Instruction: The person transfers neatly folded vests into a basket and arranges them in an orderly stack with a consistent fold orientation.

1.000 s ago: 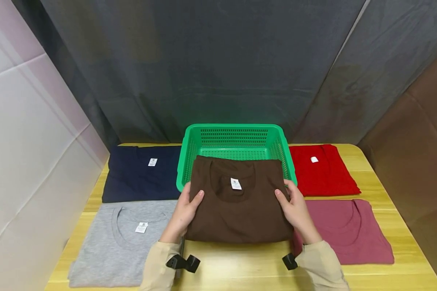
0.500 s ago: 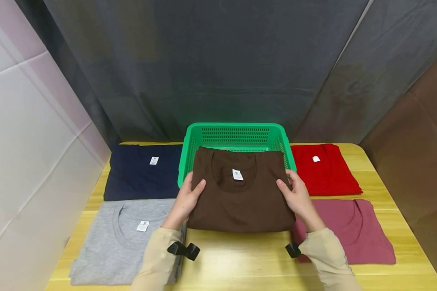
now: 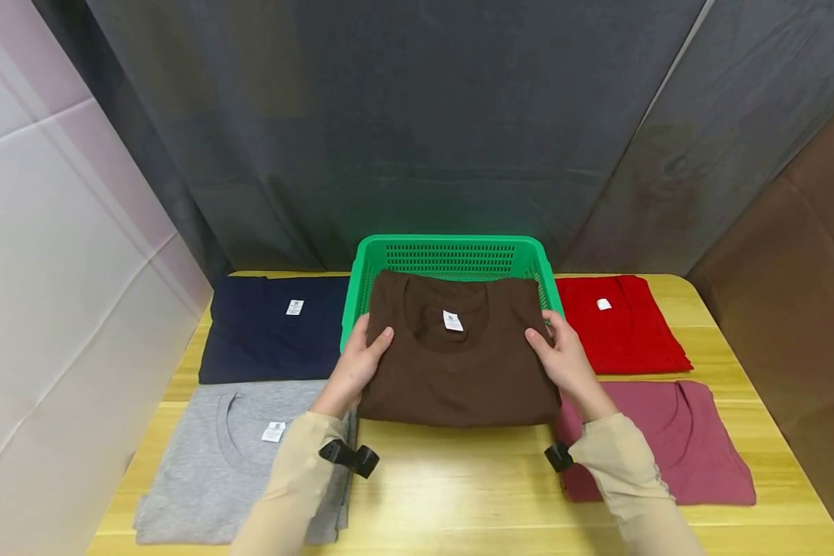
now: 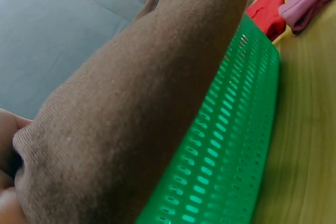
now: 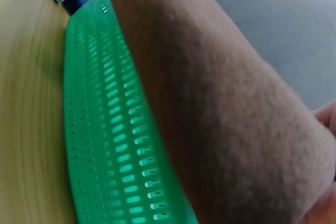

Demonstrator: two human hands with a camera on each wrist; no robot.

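A folded brown T-shirt (image 3: 459,378) with a white neck label is held up between both hands, above the front part of a green plastic basket (image 3: 452,245). My left hand (image 3: 356,367) grips its left edge, thumb on top and the other fingers beneath, mostly hidden. On the opposite edge my right hand (image 3: 566,363) pinches the shirt the same way. Both wrist views show the shirt's near fold (image 4: 115,98) raised in front of the basket's slotted front wall (image 5: 113,129).
A navy T-shirt (image 3: 271,340) and a grey one (image 3: 215,471) lie folded on the left. Red (image 3: 618,332) and dusty-pink (image 3: 674,448) shirts lie on the right of the wooden table (image 3: 452,494). A dark grey curtain (image 3: 424,116) hangs behind the basket.
Both hands have carried the brown T-shirt forward, farther over the basket, covering more of its inside. The other shirts and the basket have stayed put.
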